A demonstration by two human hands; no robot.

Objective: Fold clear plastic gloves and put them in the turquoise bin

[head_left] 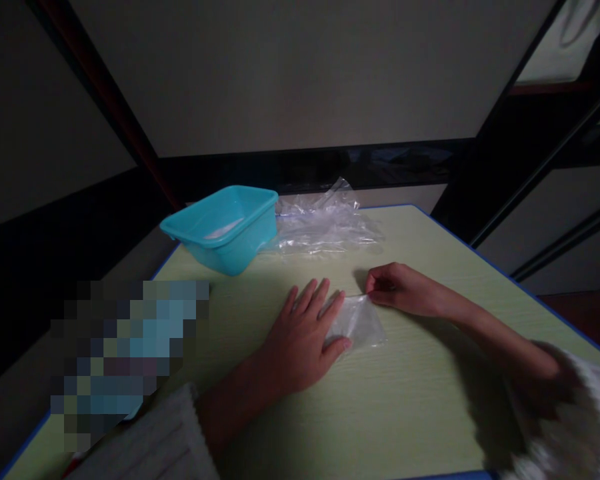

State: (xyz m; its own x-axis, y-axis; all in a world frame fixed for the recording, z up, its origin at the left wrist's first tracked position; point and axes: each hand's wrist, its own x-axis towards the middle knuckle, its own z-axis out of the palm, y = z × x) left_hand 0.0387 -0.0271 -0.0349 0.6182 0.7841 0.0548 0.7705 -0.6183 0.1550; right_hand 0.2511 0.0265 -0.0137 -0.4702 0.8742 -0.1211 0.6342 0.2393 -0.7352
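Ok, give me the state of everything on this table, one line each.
Small clear bag: flat on table, under both hands.
Left hand: open, palm pressing the bag.
Right hand: pinching the bag's top edge.
Teal tub: upright, something white inside.
Pile of clear bags: loose, crumpled beside tub.

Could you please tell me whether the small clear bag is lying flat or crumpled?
Flat: the bag lies spread on the table, the left hand pressing it, the right hand pinching its far edge.
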